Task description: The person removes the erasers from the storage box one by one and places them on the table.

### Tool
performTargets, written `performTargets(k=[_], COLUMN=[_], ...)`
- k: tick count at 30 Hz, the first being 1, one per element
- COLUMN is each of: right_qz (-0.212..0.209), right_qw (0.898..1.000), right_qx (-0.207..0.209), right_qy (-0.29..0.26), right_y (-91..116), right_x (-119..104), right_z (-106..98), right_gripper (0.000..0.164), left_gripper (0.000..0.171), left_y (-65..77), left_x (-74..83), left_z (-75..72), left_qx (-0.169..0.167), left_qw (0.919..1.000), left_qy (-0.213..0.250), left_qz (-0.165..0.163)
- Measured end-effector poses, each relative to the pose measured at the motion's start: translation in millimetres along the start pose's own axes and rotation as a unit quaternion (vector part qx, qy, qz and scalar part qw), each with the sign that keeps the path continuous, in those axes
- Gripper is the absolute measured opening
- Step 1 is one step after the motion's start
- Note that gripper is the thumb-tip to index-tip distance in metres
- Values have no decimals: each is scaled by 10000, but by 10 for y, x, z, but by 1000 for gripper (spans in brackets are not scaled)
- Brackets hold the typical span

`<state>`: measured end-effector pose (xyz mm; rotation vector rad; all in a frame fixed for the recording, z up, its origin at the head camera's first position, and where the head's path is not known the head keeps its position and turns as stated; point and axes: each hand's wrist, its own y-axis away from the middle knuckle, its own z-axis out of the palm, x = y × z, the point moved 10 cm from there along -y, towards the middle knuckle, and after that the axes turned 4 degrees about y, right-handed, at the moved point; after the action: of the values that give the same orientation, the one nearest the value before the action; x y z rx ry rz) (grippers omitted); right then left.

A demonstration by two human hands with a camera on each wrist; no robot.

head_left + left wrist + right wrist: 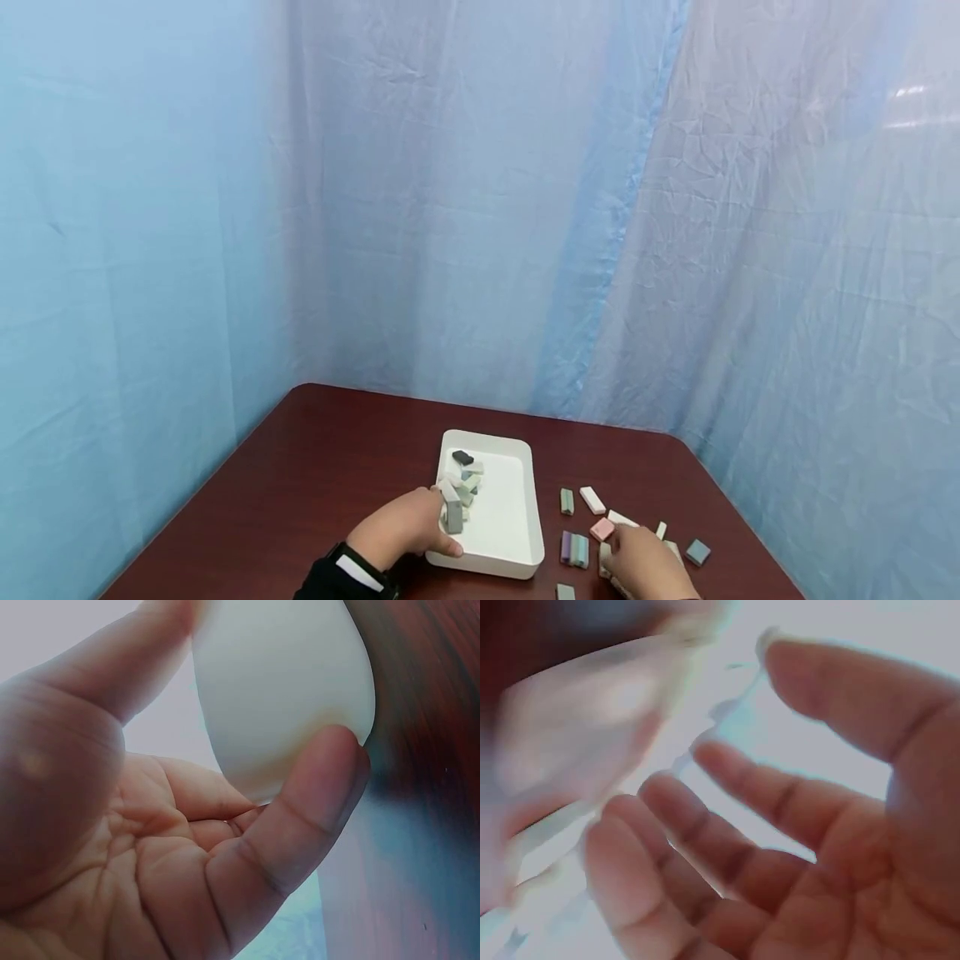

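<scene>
A white rectangular tray lies on the dark red table. My left hand grips its near left corner, thumb at the front and fingers along the left side. In the left wrist view, the tray's smooth white wall passes between thumb and fingers. Close by the left fingers, a grey block stands among several pale small blocks in the tray. My right hand hovers low over loose blocks on the right. Its thumb and fingers are spread apart in the right wrist view, beside a blurred pale pinkish block.
Left of the right hand lie a pink block, a white block, a green block and a row of purple and green blocks. A blue-grey block is farther right. Light blue curtains hang around the table.
</scene>
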<state>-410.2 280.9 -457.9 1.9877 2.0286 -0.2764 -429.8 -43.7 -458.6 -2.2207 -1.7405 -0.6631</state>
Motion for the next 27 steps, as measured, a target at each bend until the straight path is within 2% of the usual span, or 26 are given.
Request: performTargets(k=[1, 3, 5, 6, 7, 10, 14, 19, 23, 27], right_qz=[-59, -221, -470, -610, -807, -987, -660, -552, -539, -612], right_qw=[9999, 9983, 9920, 9876, 9836, 9751, 9800, 9887, 9899, 9894], right_qx=[9, -161, -551, -732, -902, -1360, -1517, -1274, -1273, -1316], right_qy=[-83, -518, -1032, -1251, -1334, -1447, -1108, -561, -313, -104], right_y=[1, -3, -31, -40, -43, -43, -51, -118, -177, -204], right_x=[-102, -346, -595, -708, -822, -989, -999, -1065, -1099, -1119], right_z=[-32, -52, 5, 59, 116, 327, 512, 493, 450, 430], right_gripper=[25, 53, 82, 88, 90, 92, 90, 85, 85, 80], left_gripper=[79, 78, 78, 79, 79, 78, 75, 73, 76, 79], left_y=[7, 14, 9, 2, -2, 9, 57, 75, 33, -10], left_x=[1, -1, -6, -11, -9, -1, -6, -17, 1, 7], left_z=[1, -7, -12, -5, 2, 43, 90, 64, 34, 24], left_qx=[-17, -29, -33, -48, -54, -87, -93, -15, -19, -31], left_qw=[10000, 10000, 10000, 10000, 10000, 10000, 9999, 10000, 10000, 10000], left_qy=[-3, 16, 32, 41, 34, 43, 40, 34, 81, -15], left_qz=[16, 15, 13, 9, 12, 10, -44, -57, 38, -22])
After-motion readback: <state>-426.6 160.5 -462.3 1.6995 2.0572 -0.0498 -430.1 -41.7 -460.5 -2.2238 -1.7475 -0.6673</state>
